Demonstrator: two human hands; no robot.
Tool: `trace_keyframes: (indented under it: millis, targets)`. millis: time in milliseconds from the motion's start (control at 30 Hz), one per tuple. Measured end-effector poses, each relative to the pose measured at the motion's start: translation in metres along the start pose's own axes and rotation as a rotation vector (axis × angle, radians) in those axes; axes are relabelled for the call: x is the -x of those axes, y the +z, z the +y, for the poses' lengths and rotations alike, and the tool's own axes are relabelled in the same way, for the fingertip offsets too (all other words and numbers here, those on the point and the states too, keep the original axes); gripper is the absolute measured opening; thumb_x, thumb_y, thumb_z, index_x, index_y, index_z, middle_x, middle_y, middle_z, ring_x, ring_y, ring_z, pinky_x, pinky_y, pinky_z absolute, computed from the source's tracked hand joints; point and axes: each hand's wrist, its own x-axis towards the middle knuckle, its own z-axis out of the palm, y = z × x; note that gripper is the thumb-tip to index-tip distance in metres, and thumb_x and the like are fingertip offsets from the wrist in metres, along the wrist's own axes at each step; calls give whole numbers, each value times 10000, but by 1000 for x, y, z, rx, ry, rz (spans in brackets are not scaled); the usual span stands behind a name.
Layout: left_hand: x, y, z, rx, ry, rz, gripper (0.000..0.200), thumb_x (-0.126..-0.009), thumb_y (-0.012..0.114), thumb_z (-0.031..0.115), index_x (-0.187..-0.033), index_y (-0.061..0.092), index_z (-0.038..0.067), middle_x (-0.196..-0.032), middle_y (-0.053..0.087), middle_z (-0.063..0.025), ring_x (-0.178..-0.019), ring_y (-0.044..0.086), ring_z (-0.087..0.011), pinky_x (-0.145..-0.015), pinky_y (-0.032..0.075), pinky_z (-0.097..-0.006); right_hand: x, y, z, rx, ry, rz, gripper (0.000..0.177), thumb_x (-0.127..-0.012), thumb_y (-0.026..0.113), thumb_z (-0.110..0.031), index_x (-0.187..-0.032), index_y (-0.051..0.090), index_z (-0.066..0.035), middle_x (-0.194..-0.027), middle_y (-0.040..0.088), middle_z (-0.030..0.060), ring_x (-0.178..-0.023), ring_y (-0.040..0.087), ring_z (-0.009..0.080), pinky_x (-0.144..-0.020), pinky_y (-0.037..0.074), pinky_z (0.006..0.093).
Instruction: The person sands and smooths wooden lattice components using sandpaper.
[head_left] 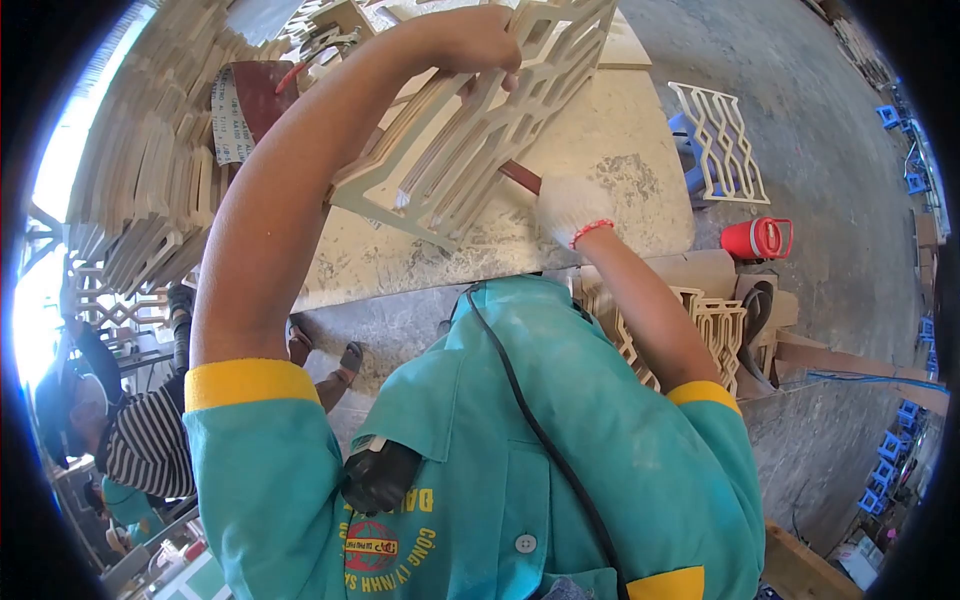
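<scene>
Apparently light yet stiff, the wooden lattice panel (512, 120) leans over the desk (650, 120); its slender bars look breakable, so its outer frame seems safest to grasp. The left hand (478, 42) curls its fingers around its edge; the gloved right hand (572, 208) holds a brown strip (521, 177). The panel's top is cut off, the gloved fingertips indistinct.

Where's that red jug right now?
In the head view, the red jug is just off the right side of the worktable, nearer to you than the pale lattice panel lying over something blue.
</scene>
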Motion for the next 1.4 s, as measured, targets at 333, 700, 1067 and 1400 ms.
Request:
trace_keyframes:
  millis: [333, 700, 1067, 1400]
  targets:
    - [1, -1, -1, -2, 18, -13, 227, -772, 654, 59, -979, 648, -35, -772, 654, -130, -613, 612, -195, -530, 502, -338, 8, -4, -4, 17, 41, -1, 307, -847, 536, -202, -985, 725, -3, -930, 703, 254, -901, 701, 395, -801, 559, 474]
    - [-3, 0, -4, 6, 17, -26, 322, -745, 658, 35, -1057, 618, -34, -772, 645, -127, -601, 615, -205, -517, 511, -344, 7, 7, -14, -32, 0, -30, 332, -843, 535, -223, -999, 715, 9, -927, 700, 260, -879, 700, 404, -783, 558, 472]
    - [3, 1, -2, 62, -11, 44, 362, -748, 667, 55, -1098, 610, -18, -825, 663, -133, -612, 624, -214, -527, 516, -347, -9, 27, -17, -49, -82, -38, 375, -842, 567, -305, -958, 707, 23, -894, 696, 264, -852, 699, 402, -760, 555, 455]
    - [-12, -1, -18, 48, 76, -11, 296, -741, 566, 125, -972, 643, -42, -853, 726, -120, -574, 662, -223, -484, 509, -324, -17, 2, -5, -222, -232, -211, 540, -751, 608, -464, -972, 677, 23, -838, 686, 235, -794, 685, 364, -707, 523, 424]
